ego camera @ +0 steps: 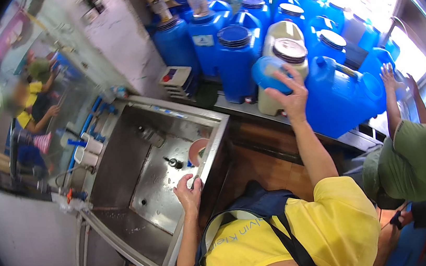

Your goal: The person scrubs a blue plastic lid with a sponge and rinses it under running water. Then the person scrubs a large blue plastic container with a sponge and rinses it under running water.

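Observation:
My left hand (189, 194) is at the near rim of a stainless steel sink (156, 190), fingers curled; whether it holds anything is unclear. Inside the sink lie a pink bowl (196, 152) near the right rim, a dark drain fitting (174, 163) and a clear container (152, 136). Out over the jugs, my right hand (291, 94) has its fingers spread against a translucent blue round lid or bowl (267, 72). This blue piece overlaps a cream plastic jug (268, 101) with a white screw cap (289, 48). How firmly the hand grips it cannot be told.
Blue plastic jugs (237, 67) crowd the metal shelf ahead. At the right, a co-worker in a green shirt (425, 160) raises both hands beside a large tilted jug (331, 99). A small drawer unit (176, 82) stands behind the sink. A mirror (48, 108) hangs at the left.

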The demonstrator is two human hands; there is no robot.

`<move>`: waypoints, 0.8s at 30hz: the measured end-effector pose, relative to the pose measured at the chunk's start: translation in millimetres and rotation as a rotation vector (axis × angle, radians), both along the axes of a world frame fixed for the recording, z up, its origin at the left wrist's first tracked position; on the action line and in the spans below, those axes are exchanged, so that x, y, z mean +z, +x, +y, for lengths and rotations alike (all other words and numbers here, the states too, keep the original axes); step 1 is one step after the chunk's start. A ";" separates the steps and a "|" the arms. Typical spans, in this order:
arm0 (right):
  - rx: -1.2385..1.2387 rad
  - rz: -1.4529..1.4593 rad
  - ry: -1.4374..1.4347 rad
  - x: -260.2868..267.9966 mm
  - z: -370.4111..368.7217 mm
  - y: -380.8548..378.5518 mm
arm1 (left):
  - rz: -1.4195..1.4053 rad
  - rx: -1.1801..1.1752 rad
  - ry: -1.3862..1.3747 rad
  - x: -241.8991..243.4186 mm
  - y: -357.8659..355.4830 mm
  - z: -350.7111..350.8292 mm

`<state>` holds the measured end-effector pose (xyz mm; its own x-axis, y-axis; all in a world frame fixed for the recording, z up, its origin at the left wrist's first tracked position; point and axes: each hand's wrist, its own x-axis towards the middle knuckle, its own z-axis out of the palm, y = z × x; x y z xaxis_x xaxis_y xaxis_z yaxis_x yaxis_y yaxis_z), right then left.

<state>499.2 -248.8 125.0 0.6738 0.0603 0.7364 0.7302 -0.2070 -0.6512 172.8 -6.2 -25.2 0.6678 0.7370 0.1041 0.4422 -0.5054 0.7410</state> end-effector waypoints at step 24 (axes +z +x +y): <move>-1.098 -0.043 -0.482 -34.7 -323.5 150.2 | -0.151 -0.028 0.022 1.4 101.2 -31.8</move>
<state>649.4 -572.3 90.3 0.5137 -0.2558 0.8189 0.0303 -0.9485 -0.3153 274.0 -38.0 -23.8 0.6638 0.7146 0.2205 0.3121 -0.5327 0.7867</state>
